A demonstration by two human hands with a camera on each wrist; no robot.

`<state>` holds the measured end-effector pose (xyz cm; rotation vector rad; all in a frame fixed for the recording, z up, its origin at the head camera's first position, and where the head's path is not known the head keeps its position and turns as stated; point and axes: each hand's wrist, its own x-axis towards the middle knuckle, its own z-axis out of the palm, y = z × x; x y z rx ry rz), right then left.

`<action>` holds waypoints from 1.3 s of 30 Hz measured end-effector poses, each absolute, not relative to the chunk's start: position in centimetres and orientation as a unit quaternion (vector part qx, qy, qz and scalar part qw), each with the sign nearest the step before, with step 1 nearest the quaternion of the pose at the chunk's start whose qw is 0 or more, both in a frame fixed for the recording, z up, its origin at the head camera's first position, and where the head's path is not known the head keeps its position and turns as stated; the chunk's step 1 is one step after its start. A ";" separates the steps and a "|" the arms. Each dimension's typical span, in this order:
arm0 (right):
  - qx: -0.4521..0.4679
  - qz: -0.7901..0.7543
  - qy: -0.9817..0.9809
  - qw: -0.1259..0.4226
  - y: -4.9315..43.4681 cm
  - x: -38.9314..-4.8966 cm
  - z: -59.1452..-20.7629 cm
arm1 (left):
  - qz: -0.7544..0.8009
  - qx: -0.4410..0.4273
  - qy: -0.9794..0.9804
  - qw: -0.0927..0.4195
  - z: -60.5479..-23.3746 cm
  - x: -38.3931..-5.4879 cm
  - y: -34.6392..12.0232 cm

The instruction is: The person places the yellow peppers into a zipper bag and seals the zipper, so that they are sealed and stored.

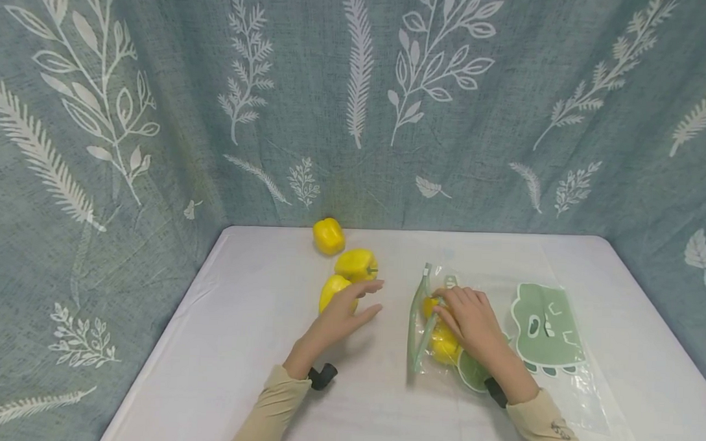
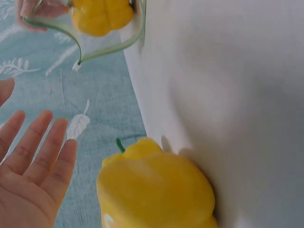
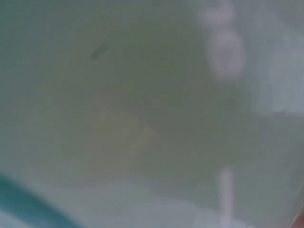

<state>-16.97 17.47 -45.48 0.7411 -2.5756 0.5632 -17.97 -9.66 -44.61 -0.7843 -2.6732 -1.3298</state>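
My right hand [image 1: 472, 315] grips the upper rim of a clear zip bag [image 1: 413, 330] with green seal strips and a green cartoon print. The bag lies with its mouth facing left and parted. Inside it is at least one yellow bell pepper [image 1: 444, 347]. My left hand [image 1: 334, 320] is held over the table with fingers extended and thumb apart, holding nothing. Partly behind that hand lies a yellow bell pepper [image 1: 332, 291], large in the left wrist view [image 2: 156, 190]. The right wrist view shows only blurred green and white bag print [image 3: 156, 95].
Two more yellow bell peppers lie further back, one [image 1: 356, 264] near the middle and one [image 1: 329, 236] by the table's far edge. A white cloth [image 1: 220, 345] covers the table. Behind hangs a blue-green leaf-patterned curtain [image 1: 321, 115].
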 end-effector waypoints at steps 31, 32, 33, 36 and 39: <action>0.265 0.198 -0.922 0.201 17.5 -17.0 -45.6 | -0.414 -0.162 -0.889 0.113 -46.2 -17.7 -14.6; 0.266 0.198 -0.922 0.201 17.5 -17.1 -45.7 | -0.409 -0.158 -0.892 0.112 -46.2 -17.8 -14.7; 0.266 0.197 -0.922 0.202 17.5 -17.1 -45.7 | -0.403 -0.155 -0.895 0.112 -46.3 -17.9 -14.9; 0.266 0.199 -0.921 0.201 17.5 -17.1 -45.7 | -0.390 -0.147 -0.902 0.113 -46.2 -18.1 -15.2; 0.266 0.199 -0.921 0.202 17.6 -17.1 -45.7 | -0.385 -0.135 -0.907 0.109 -46.1 -18.4 -15.5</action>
